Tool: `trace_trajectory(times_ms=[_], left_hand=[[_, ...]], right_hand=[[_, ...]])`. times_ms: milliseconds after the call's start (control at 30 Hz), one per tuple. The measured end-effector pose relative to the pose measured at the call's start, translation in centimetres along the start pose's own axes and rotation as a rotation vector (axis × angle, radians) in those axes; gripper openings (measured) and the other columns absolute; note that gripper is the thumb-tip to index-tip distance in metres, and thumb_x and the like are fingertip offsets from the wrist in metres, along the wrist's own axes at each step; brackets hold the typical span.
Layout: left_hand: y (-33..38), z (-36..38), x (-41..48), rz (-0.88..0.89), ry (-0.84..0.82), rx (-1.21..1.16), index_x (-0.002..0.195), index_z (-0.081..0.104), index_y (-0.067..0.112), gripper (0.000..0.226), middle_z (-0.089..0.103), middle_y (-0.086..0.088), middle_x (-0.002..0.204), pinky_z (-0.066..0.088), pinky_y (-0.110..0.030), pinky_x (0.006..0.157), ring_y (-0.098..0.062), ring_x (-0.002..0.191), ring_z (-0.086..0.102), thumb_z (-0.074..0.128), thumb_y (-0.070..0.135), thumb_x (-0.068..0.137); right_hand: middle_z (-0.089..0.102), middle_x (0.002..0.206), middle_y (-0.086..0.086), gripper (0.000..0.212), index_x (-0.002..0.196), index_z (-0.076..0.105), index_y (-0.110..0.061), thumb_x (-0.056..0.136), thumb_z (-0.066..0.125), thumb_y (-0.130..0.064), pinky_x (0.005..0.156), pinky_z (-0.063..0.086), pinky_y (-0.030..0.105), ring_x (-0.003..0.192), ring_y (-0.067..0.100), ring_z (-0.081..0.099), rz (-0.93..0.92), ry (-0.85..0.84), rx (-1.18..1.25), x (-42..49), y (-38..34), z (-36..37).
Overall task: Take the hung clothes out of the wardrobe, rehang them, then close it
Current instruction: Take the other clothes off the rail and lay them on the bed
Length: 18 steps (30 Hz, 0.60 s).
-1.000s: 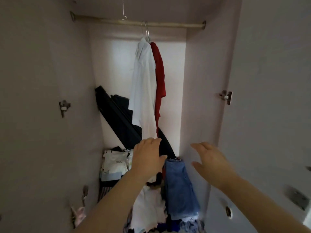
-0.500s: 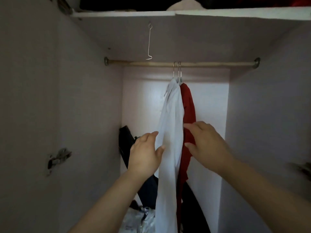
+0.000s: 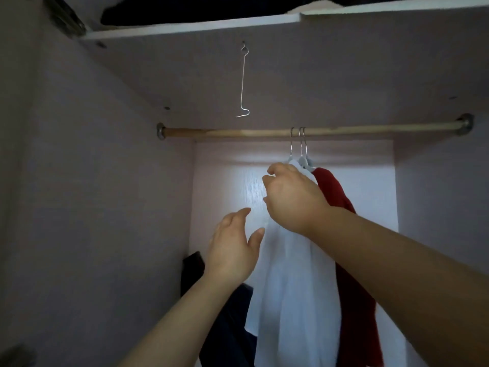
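Removal barely begins: white shirt [image 3: 291, 274] and red garment [image 3: 341, 202] both hang from the rod [image 3: 238, 132]. Below it, right hand [image 3: 293, 200] grips the shirt's shoulder; left hand [image 3: 232, 250] hovers spread, empty. Rehanging, closing remain.

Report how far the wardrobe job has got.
Done: only the wardrobe stands open. The white shirt and red garment both hang on the wooden rod, so nothing is out yet. In hand: the right hand curls at the white shirt's shoulder, grip unclear; the left hand is open beside it. Left: take both down, rehang them, close the wardrobe.
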<state>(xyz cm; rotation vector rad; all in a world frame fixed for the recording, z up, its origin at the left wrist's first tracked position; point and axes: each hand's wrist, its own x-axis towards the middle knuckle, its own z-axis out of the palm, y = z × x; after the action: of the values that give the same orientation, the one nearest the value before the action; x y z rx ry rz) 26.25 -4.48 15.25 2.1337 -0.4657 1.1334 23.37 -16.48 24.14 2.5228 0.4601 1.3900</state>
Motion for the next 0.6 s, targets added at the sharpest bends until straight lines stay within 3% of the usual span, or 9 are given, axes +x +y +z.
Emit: trace_trajectory(times_ms=[67, 167, 233, 333, 433, 600], left_hand=[[-1.3, 1.1, 1.6, 0.028, -0.001, -0.017, 0.141, 0.032, 0.023, 0.053, 0.037, 0.002, 0.143, 0.027, -0.026, 0.104, -0.015, 0.130, 0.034, 0.047, 0.039, 0.093], [-2.9, 2.3, 4.0, 0.074, 0.008, -0.055, 0.141, 0.034, 0.022, 0.053, 0.038, 0.001, 0.141, 0.026, -0.025, 0.104, -0.015, 0.129, 0.035, 0.050, 0.037, 0.092], [-3.7, 3.1, 5.3, 0.106, 0.018, -0.074, 0.140, 0.035, 0.022, 0.053, 0.039, 0.001, 0.140, 0.025, -0.024, 0.104, -0.014, 0.129, 0.034, 0.051, 0.036, 0.092], [-4.5, 4.2, 6.8, 0.131, 0.024, -0.075, 0.139, 0.036, 0.023, 0.053, 0.041, 0.004, 0.139, 0.025, -0.023, 0.104, -0.012, 0.129, 0.035, 0.052, 0.038, 0.091], [-4.7, 4.9, 8.0, 0.149, 0.028, -0.059, 0.139, 0.036, 0.024, 0.053, 0.040, 0.005, 0.140, 0.027, -0.024, 0.103, -0.012, 0.128, 0.035, 0.052, 0.039, 0.090], [-4.1, 5.0, 9.5, 0.180, 0.074, -0.014, 0.139, 0.036, 0.025, 0.053, 0.039, 0.005, 0.140, 0.027, -0.025, 0.103, -0.013, 0.128, 0.035, 0.051, 0.039, 0.090]], right_hand=[[0.045, 0.129, 0.007, 0.026, 0.115, 0.055, -0.008, 0.091, 0.049, -0.017, 0.079, 0.032, 0.026, 0.115, 0.023, 0.045, 0.021, -0.012, -0.062, 1.9, 0.7, 1.8], [0.046, 0.128, 0.011, 0.033, 0.122, 0.049, -0.005, 0.091, 0.047, -0.018, 0.100, 0.031, 0.034, 0.118, 0.027, 0.043, 0.069, 0.002, -0.126, 4.1, 3.6, 4.2], [0.041, 0.138, 0.013, 0.043, 0.132, 0.042, -0.005, 0.092, 0.048, -0.020, 0.105, 0.029, 0.037, 0.125, 0.029, 0.038, 0.146, 0.018, -0.074, 4.5, 6.0, 5.4], [0.037, 0.145, 0.009, 0.050, 0.140, 0.036, -0.010, 0.094, 0.046, -0.025, 0.106, 0.029, 0.036, 0.131, 0.027, 0.034, 0.235, 0.069, 0.007, 4.0, 9.4, 6.8], [0.045, 0.138, 0.010, 0.047, 0.137, 0.043, -0.012, 0.093, 0.048, -0.027, 0.100, 0.033, 0.035, 0.122, 0.028, 0.042, 0.268, 0.137, -0.002, 3.6, 11.7, 8.4], [0.047, 0.133, 0.009, 0.046, 0.135, 0.046, -0.014, 0.094, 0.046, -0.034, 0.100, 0.029, 0.036, 0.122, 0.028, 0.040, 0.301, 0.252, 0.033, 5.9, 12.7, 10.5]])
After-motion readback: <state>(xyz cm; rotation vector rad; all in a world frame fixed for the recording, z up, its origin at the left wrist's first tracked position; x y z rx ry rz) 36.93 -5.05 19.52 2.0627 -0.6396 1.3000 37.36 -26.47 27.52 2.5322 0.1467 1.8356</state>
